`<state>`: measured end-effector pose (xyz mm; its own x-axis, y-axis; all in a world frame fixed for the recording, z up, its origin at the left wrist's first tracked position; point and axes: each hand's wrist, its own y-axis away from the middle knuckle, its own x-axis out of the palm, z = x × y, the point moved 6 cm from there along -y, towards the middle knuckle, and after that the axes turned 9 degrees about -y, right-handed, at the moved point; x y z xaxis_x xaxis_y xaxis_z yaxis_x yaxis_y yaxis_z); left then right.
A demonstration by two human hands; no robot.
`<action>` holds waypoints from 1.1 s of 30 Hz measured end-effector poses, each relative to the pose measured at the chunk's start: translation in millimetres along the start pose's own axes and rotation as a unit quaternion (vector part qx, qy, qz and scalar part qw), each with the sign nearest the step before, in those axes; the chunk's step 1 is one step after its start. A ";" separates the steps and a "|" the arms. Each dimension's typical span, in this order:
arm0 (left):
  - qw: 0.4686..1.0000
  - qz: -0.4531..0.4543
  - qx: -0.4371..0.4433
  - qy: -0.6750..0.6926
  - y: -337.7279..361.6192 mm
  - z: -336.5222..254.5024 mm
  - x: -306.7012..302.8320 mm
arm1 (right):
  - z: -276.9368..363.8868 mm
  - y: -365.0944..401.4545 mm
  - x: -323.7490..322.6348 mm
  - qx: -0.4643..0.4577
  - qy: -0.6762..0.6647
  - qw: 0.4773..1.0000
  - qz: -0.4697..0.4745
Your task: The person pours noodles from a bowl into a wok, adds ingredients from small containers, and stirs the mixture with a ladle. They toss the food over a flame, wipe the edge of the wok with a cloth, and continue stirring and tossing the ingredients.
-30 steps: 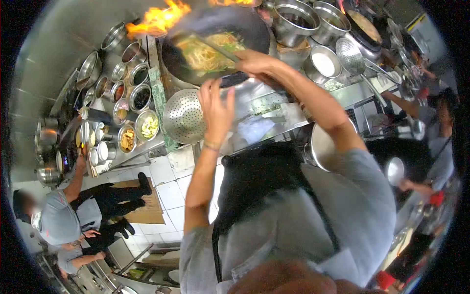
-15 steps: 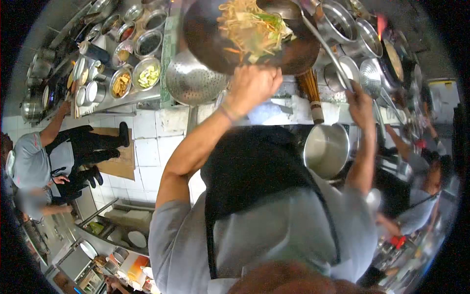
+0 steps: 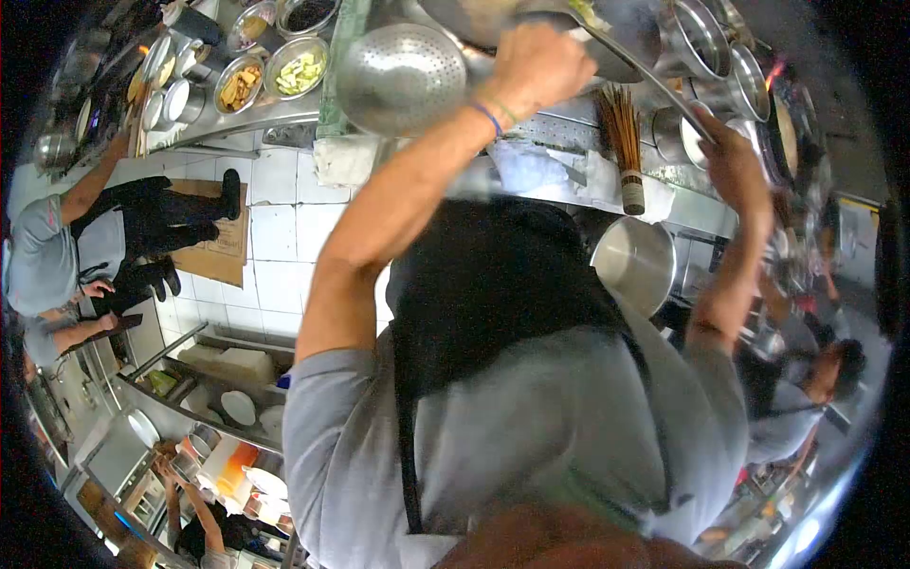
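My left hand [image 3: 545, 66] is closed in a fist at the near edge of a dark wok [image 3: 621, 64]; the part it grips is hidden under the fingers. My right hand [image 3: 732, 161] is wrapped round the long metal handle of a ladle [image 3: 649, 76], which slants up and left into the wok. Bits of the stir-fried food [image 3: 590, 13] show at the top edge, mostly cut off by the frame. Beside my left forearm lies a perforated metal strainer [image 3: 403, 81]. Between my hands rests a bamboo wok brush [image 3: 623, 137], bristles toward the wok.
Metal bowls of chopped green vegetable [image 3: 297, 68] and brown pieces [image 3: 239, 85] stand at upper left. A large steel pot [image 3: 637, 267] is below the brush. More pots [image 3: 700, 40] stand at upper right. Co-workers [image 3: 71, 237] are at the left and far right.
The wok and food have shifted up in view, now largely out of frame. My left hand has moved up and right, my right hand slightly right with the ladle.
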<state>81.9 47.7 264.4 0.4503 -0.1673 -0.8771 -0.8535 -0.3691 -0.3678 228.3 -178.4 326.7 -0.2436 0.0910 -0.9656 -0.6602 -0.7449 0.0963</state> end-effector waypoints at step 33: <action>0.996 0.070 0.049 0.011 55.2 1.7 -23.2 | 2.6 -2.9 -1.3 -0.031 -0.053 0.998 -0.004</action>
<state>23.9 32.7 263.9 0.3289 -0.2308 -0.9157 -0.9297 -0.2496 -0.2710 228.7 -174.7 328.4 -0.3141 0.1646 -0.9350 -0.6175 -0.7835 0.0695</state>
